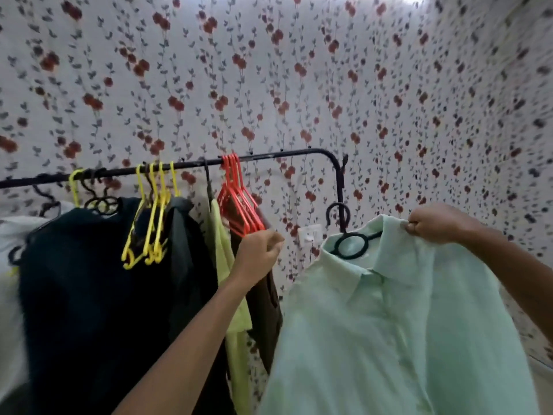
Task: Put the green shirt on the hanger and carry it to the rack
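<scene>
Two bare forearms, left hand (259,250) and right hand (435,219) near the rack (269,158); seemingly no sleeves, rings or watch.

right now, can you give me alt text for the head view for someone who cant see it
A person's right hand grips the shoulder of a pale green shirt already on a black hanger, held up beside a black rack. The left hand reaches into the clothes hanging there, below orange hangers and yellow hangers, against floral wallpaper.
</scene>
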